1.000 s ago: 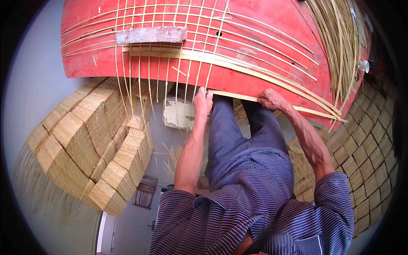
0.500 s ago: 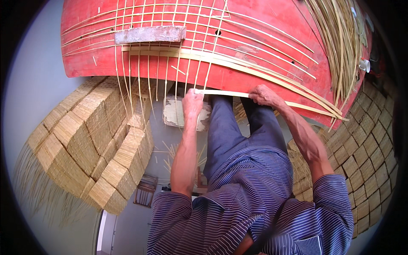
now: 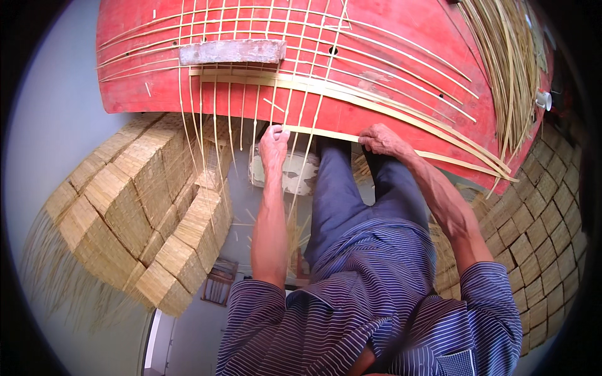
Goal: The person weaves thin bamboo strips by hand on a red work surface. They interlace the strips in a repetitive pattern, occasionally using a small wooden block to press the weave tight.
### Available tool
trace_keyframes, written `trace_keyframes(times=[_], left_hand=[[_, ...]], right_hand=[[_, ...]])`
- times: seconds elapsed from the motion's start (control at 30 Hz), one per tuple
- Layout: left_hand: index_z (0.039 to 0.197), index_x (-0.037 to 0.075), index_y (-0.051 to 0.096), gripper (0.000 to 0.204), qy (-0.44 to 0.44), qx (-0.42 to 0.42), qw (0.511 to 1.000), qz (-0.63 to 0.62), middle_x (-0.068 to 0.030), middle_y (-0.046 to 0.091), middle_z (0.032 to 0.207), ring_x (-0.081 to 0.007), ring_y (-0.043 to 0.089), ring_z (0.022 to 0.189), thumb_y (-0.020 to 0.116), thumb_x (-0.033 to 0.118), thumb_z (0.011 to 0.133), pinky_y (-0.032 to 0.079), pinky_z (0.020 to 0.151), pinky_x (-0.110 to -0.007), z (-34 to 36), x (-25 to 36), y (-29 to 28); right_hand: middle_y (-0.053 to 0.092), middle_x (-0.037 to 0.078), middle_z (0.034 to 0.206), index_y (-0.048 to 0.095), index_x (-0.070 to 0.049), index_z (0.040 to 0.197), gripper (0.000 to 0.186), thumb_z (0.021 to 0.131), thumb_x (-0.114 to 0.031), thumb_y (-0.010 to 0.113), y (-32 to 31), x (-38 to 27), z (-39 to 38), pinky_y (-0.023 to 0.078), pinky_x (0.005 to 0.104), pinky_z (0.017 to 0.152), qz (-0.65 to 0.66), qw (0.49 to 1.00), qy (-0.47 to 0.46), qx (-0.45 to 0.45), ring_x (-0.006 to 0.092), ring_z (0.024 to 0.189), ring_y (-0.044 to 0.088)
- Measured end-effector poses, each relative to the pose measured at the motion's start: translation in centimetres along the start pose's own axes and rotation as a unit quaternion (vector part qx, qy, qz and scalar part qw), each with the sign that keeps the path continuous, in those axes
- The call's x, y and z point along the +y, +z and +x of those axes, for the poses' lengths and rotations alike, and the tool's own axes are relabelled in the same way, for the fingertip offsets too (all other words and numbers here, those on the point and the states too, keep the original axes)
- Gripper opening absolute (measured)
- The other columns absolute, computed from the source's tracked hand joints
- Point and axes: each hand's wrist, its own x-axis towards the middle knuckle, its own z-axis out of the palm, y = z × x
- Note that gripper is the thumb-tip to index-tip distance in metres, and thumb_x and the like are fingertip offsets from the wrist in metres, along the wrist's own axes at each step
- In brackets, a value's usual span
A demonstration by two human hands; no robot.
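A flat pale bamboo-like strip (image 3: pixel 323 133) runs taut between my two hands along the near edge of a red board (image 3: pixel 376 103). My left hand (image 3: pixel 274 148) pinches its left end, close to the hanging ends of thin lengthwise strips (image 3: pixel 243 103). My right hand (image 3: pixel 382 140) is closed on the same strip farther right, and its tail reaches on to the board's right corner. Lengthwise and crosswise strips form an open lattice (image 3: pixel 257 28) on the board. A wider strip (image 3: pixel 244 80) lies across them, below a whitish-red brick-like block (image 3: pixel 232 52) resting on the lattice.
A bundle of long loose strips (image 3: pixel 492 69) lies at the board's right, beside a white cup-like object (image 3: pixel 543 101). Stacked woven pieces (image 3: pixel 135 194) stand at left, more woven blocks (image 3: pixel 539 244) at right. A worn pale block (image 3: pixel 291 172) sits below the board's edge.
Both hands have moved left along the board's edge with the strip. Lengthwise strips now cross the held strip to the right of my left hand. The view has shifted slightly.
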Motion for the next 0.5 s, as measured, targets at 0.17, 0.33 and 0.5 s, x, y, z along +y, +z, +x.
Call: trace_keyframes(times=[0.17, 0.33, 0.5], left_hand=[[0.096, 0.003, 0.067, 0.019, -0.045, 0.067, 0.99, -0.117, -0.0091, 0.072, 0.084, -0.0148, 0.068, 0.078, 0.072, 0.016, 0.083, 0.053, 0.071, -0.031, 0.9, -0.5, -2.2], [0.095, 0.003, 0.067, 0.016, 0.109, 0.182, 0.974, 0.08, -0.0134, 0.069, 0.088, -0.022, 0.068, 0.08, 0.069, 0.012, 0.083, 0.053, 0.072, -0.033, 2.7, -1.4, -3.4], [0.101, -0.003, 0.066, 0.032, 0.082, 0.162, 0.957, 0.225, -0.0224, 0.069, 0.097, -0.0353, 0.068, 0.089, 0.075, 0.021, 0.082, 0.053, 0.078, -0.043, 3.3, -0.6, -3.6]], right_hand=[[0.066, 0.021, 0.076, 0.066, 0.001, 0.09, 0.025, 0.092, -0.021, 0.054, 1.8, -1.6, 2.0, 0.051, 0.0471, 0.068, -0.037, 0.996, -0.065, 0.039, 0.038, 0.073, 0.065], [0.066, 0.024, 0.081, 0.067, 0.0, 0.091, 0.022, 0.09, -0.02, 0.057, 1.6, -1.3, 0.9, 0.049, 0.0501, 0.07, -0.094, 0.987, -0.09, 0.091, 0.0436, 0.081, 0.064], [0.064, 0.02, 0.073, 0.065, 0.001, 0.09, 0.017, 0.087, -0.013, 0.057, 1.1, 0.9, -0.7, 0.05, 0.044, 0.063, 0.009, 0.997, -0.046, 0.059, 0.0336, 0.067, 0.064]])
